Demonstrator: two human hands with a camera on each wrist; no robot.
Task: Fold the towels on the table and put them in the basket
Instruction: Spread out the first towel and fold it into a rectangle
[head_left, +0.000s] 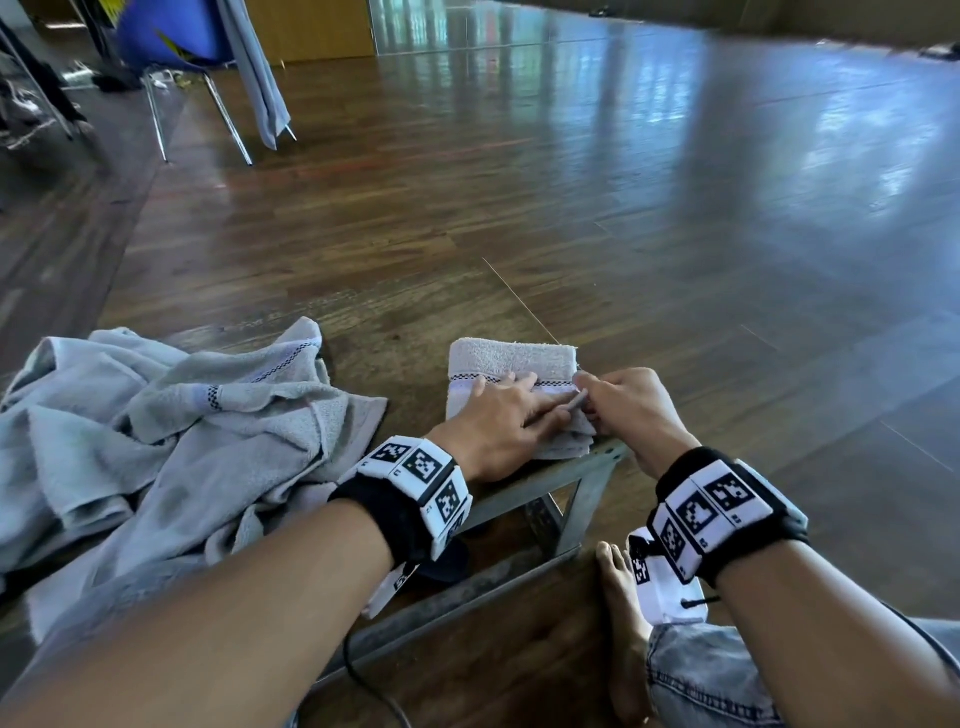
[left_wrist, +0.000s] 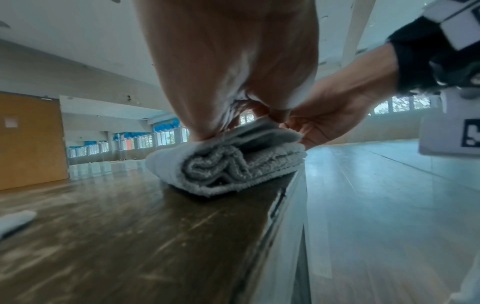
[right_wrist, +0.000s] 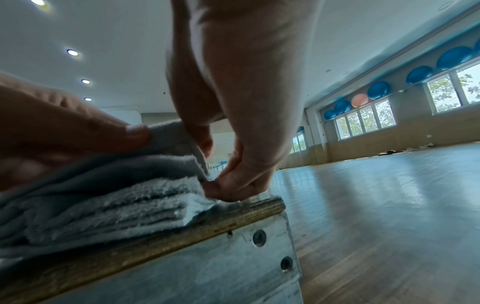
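A grey towel (head_left: 511, 358) lies folded into a small thick rectangle at the right corner of the low wooden table (head_left: 415, 291). My left hand (head_left: 498, 421) rests flat on top of it with straight fingers, pressing it down. My right hand (head_left: 618, 400) pinches the towel's right edge between thumb and curled fingers. The left wrist view shows the stacked folds of the towel (left_wrist: 223, 164) from the side, and the right wrist view shows the pinch on the towel (right_wrist: 124, 197) at the table corner. No basket is in view.
A heap of unfolded grey towels (head_left: 171, 431) covers the table's left part. The table edge with its metal frame (head_left: 582, 483) runs just below my hands. A bare foot (head_left: 623, 613) is under it. A blue chair (head_left: 171, 41) stands far left on the wooden floor.
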